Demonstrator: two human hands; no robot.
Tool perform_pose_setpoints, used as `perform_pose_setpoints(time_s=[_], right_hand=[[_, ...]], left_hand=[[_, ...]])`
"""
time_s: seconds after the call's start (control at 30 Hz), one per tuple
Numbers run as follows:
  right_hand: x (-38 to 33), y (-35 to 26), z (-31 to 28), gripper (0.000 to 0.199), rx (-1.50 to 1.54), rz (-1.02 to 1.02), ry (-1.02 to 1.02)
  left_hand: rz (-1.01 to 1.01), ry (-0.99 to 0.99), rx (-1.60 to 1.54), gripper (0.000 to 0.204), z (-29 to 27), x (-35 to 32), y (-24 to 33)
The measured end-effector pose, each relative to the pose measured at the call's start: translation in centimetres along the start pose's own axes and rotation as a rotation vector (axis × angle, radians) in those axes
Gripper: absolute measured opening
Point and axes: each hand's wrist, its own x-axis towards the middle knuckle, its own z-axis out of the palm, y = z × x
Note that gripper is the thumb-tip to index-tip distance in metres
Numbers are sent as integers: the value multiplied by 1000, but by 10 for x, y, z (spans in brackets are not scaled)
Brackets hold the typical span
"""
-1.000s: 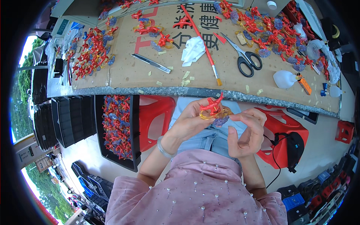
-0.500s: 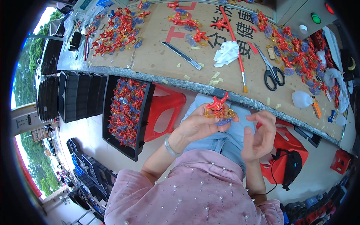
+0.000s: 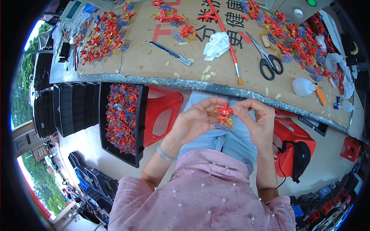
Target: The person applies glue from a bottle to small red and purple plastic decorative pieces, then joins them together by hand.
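Note:
Over my lap I hold a small toy figure [image 3: 224, 112], red on top with clear yellow and bluish-purple parts below. My left hand [image 3: 194, 120] grips it from the left side, fingers closed about its edge. From the right, my right hand [image 3: 257, 118] pinches the figure's upper red part between thumb and forefinger. The fingers cover some of the figure's sides. On the bench ahead lie more such figures, with a heap [image 3: 106, 36] at the left and another pile [image 3: 293, 38] at the right.
On the cardboard-covered bench [image 3: 138, 57] lie a snap-off knife [image 3: 169, 52], white tissue [image 3: 216, 45], a red-handled brush [image 3: 233, 54], black-handled scissors [image 3: 269, 63] and a white bottle [image 3: 303, 87]. A black crate [image 3: 140, 127] full of figures stands at left, beside a red stool [image 3: 165, 111].
My right hand has moved in from the right and now pinches the figure along with my left. The figure is turned somewhat. The whole view has shifted slightly.

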Motion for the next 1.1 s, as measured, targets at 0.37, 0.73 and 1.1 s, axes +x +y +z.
perform_pose_setpoints(time_s=[0.37,0.73,1.1], right_hand=[[-4,12,-7,15,136,131,-53],[-6,23,-12,17,315,201,-80],[-12,31,-6,17,219,122,68]], left_hand=[[-5,9,445,55,4,5,-8],[142,-31,530,49,20,7,-18],[210,8,687,49,20,12,-23]])
